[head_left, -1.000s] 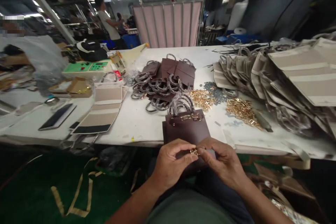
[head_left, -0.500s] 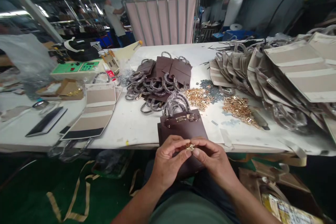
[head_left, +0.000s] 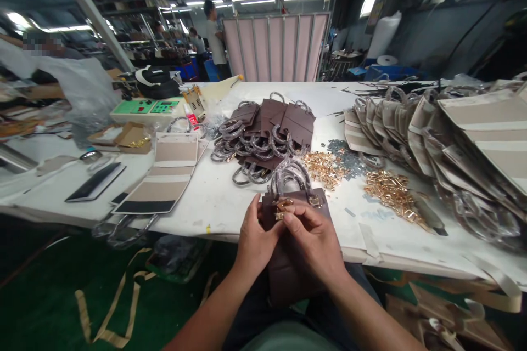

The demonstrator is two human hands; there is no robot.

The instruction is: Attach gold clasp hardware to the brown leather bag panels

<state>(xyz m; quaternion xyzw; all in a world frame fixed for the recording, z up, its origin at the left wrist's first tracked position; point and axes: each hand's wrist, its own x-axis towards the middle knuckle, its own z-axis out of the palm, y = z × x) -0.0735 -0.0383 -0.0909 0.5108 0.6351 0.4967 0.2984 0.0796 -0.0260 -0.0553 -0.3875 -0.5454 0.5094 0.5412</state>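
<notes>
A dark brown handbag (head_left: 296,279) leans over the table's front edge, its plastic-wrapped handles (head_left: 290,173) pointing away from me. My left hand (head_left: 257,238) grips its left side near the top, the thumb in front and the other fingers partly hidden behind. Between thumb and fingers, my right hand (head_left: 315,236) pinches a small gold metal fitting (head_left: 280,215) against the bag's strap end. Another gold fitting (head_left: 315,201) is on the bag's right side, near the handle.
Piles of gold fittings (head_left: 389,189) and grey metal plates (head_left: 348,159) lie to the right. Beyond are stacked brown bags (head_left: 267,120); beige panels (head_left: 477,120) crowd the right. An opened panel (head_left: 164,175), a black notebook (head_left: 95,182) and a green-topped machine (head_left: 148,108) lie left.
Both hands have moved from the bag's lower front up to its top left strap, taking the gold fitting there. The view has swung slightly left.
</notes>
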